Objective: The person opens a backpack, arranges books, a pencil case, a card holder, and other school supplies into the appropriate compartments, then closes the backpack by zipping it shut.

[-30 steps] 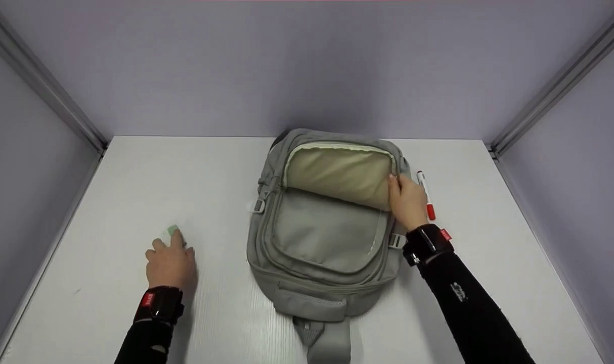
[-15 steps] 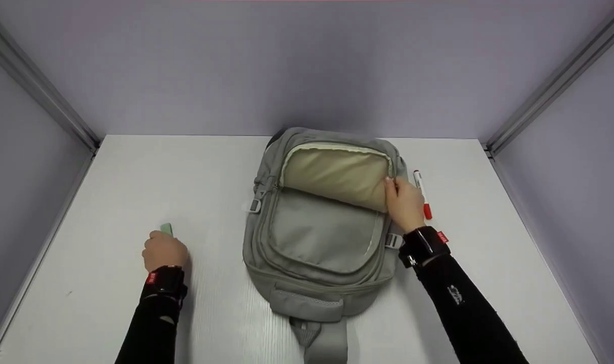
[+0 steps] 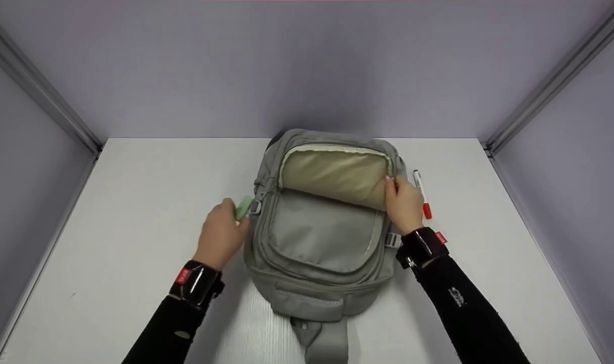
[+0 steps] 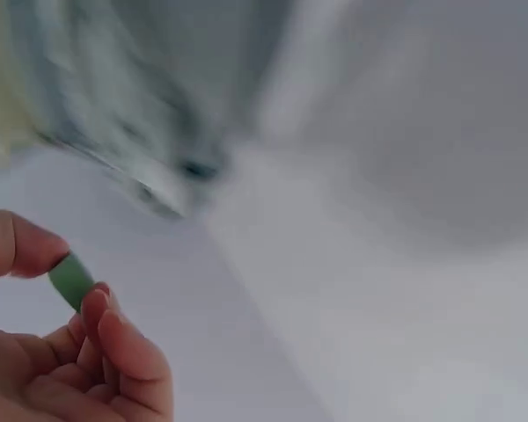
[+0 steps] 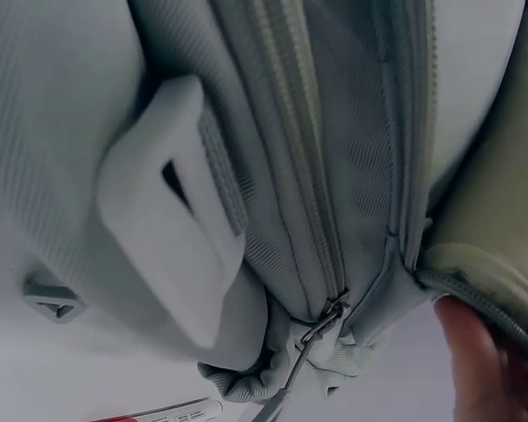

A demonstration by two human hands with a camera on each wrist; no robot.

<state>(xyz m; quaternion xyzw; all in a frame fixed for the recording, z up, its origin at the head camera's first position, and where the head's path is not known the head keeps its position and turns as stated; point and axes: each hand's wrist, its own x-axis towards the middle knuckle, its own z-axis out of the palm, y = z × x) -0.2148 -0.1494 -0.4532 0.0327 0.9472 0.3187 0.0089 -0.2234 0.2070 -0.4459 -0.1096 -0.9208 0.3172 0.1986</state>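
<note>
A grey backpack (image 3: 327,232) lies on the white table, its front pocket unzipped and the flap (image 3: 332,174) folded back to show a beige lining. My right hand (image 3: 405,206) pinches the flap's right edge; in the right wrist view the thumb presses by the zipper (image 5: 475,299). Just left of the backpack, near its side buckle (image 3: 255,207), my left hand (image 3: 220,235) holds a small green eraser (image 3: 244,207). The left wrist view shows the eraser (image 4: 71,281) pinched between thumb and fingertips, off the table.
A white marker with a red cap (image 3: 427,210) lies on the table right of the backpack, close to my right hand. The backpack's strap (image 3: 330,344) hangs toward the front edge. Grey panels (image 3: 195,65) enclose the table at the back and sides.
My left hand has picked up the green eraser from the table at left and carried it right, up to the backpack's side. My right hand keeps its hold on the flap.
</note>
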